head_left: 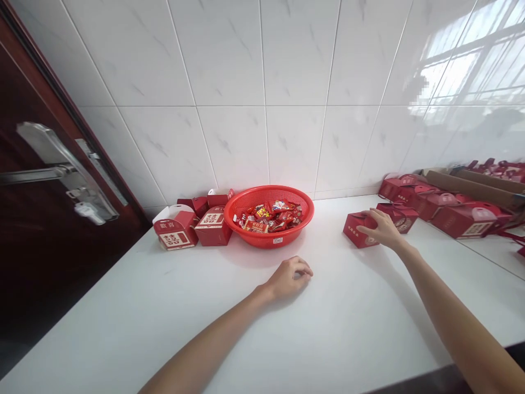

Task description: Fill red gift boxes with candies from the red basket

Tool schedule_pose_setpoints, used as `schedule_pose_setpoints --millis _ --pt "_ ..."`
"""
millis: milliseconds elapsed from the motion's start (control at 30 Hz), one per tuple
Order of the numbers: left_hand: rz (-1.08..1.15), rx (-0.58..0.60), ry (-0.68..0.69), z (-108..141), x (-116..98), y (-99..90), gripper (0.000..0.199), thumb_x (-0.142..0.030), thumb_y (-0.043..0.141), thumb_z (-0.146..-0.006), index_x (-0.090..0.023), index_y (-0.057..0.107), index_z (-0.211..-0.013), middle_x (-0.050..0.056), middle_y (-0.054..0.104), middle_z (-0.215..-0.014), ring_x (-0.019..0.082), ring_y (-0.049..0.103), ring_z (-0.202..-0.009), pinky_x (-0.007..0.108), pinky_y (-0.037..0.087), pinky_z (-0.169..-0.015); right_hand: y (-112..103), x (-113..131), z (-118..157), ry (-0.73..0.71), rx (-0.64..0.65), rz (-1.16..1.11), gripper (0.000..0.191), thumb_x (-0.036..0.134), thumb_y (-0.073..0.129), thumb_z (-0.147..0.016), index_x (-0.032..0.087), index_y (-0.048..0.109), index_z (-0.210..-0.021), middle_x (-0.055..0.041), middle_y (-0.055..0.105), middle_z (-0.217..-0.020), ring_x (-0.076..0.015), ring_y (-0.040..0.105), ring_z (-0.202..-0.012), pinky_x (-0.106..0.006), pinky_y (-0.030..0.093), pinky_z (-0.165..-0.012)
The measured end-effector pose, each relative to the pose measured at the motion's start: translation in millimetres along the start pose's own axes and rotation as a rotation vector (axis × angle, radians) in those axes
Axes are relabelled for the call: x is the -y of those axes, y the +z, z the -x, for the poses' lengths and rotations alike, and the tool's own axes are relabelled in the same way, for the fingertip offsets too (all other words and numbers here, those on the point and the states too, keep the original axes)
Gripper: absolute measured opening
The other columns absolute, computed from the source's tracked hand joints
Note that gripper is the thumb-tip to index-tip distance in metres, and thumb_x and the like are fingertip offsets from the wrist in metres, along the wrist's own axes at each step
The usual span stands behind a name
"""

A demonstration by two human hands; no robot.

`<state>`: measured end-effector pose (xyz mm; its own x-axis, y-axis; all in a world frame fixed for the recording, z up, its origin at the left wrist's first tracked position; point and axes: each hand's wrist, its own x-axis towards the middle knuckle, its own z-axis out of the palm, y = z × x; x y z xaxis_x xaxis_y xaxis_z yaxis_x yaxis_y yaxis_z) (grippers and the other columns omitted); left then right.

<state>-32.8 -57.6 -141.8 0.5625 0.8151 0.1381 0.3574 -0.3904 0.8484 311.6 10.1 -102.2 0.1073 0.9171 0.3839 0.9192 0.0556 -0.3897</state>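
My right hand [381, 229] is closed over the top of a small red paper gift box [356, 232] with pale lettering on its side. The box stands on the white table, and my fingers hide part of its top. Right behind that hand is another red gift box [402, 218] with a round emblem. My left hand [289, 277] rests on the table with its fingers loosely curled toward the thumb and nothing visible in them. Beyond it sits a red plastic basket [268, 241] holding wrapped candies [266, 216], mostly red.
Left of the basket stand several red gift boxes, including a box with a white label [174, 238] and its neighbour [215, 232]. More red boxes [463, 221] line the right side near brown cardboard [476, 187]. A tiled wall [233, 139] backs the table; a dark door [28, 230] is at left.
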Motion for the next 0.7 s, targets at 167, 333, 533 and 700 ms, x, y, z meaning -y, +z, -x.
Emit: schedule_pose_setpoints --millis 167,333,533,700 --pt "-0.013 -0.034 0.022 4.0 7.0 7.3 0.018 -0.02 0.059 -0.085 -0.019 0.076 -0.085 0.008 0.067 -0.106 0.019 0.067 -0.094 0.031 0.054 -0.091 15.8 -5.7 -6.7 -0.111 -0.015 0.191 0.046 0.042 0.05 -0.086 0.022 0.065 -0.125 -0.0141 0.056 -0.144 -0.0368 0.044 -0.139 -0.057 0.035 -0.11" --pt "-0.018 -0.036 0.031 4.3 7.6 6.1 0.018 -0.019 0.059 -0.086 -0.019 0.076 -0.084 0.008 0.066 -0.105 0.019 0.066 -0.095 0.03 0.055 -0.089 29.3 0.9 -13.4 -0.079 -0.106 0.317 0.042 0.025 0.04 -0.091 0.02 0.064 -0.125 -0.0134 0.058 -0.142 -0.033 0.042 -0.14 -0.058 0.029 -0.113" --pt "-0.029 -0.042 0.043 4.5 7.9 7.6 0.018 -0.018 0.058 -0.086 -0.02 0.076 -0.084 0.008 0.066 -0.105 0.018 0.066 -0.095 0.031 0.054 -0.091 36.9 4.0 -19.4 0.049 -0.164 0.336 0.042 0.015 0.04 -0.089 0.014 0.063 -0.123 -0.022 0.063 -0.13 -0.0358 0.05 -0.128 -0.057 0.034 -0.104" --pt "-0.026 -0.023 0.02 5.9 2.8 5.9 0.017 -0.02 0.059 -0.086 -0.02 0.076 -0.085 0.008 0.066 -0.107 0.019 0.066 -0.096 0.031 0.055 -0.09 37.2 -6.4 -27.9 0.161 -0.19 0.327 0.036 0.02 0.047 -0.085 0.011 0.066 -0.115 -0.0265 0.065 -0.117 -0.0405 0.052 -0.117 -0.059 0.036 -0.095"
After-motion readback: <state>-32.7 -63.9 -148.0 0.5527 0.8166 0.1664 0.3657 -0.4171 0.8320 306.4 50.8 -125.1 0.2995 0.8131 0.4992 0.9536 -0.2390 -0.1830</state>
